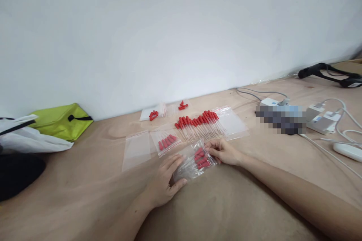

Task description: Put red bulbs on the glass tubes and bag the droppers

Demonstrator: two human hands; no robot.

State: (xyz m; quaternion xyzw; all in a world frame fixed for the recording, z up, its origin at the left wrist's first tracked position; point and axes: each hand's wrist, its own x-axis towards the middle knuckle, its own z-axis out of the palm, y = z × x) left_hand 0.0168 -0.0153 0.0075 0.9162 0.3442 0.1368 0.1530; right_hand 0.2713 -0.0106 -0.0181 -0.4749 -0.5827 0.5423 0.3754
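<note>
A clear zip bag [188, 167] with several red-headed thin white sticks inside lies tilted on the table between my hands. My right hand [223, 151] pinches the bag's right edge, close to the red heads [201, 158]. At the left end my left hand [166, 179] rests with thumb and fingers apart, touching the plastic. Just beyond the bag, a row of loose red-headed sticks [198, 126] lies side by side. Left of that row is another filled zip bag [165, 140], next to a flat bag with nothing visible in it [137, 148].
More clear bags [233, 122] lie right of the row. Small groups of red heads [153, 115] sit near the wall. A power strip [273, 102], cables and white adapters [324, 120] are at right, a black frame-like object [325, 71] behind. A yellow-green bag [60, 122] stands left.
</note>
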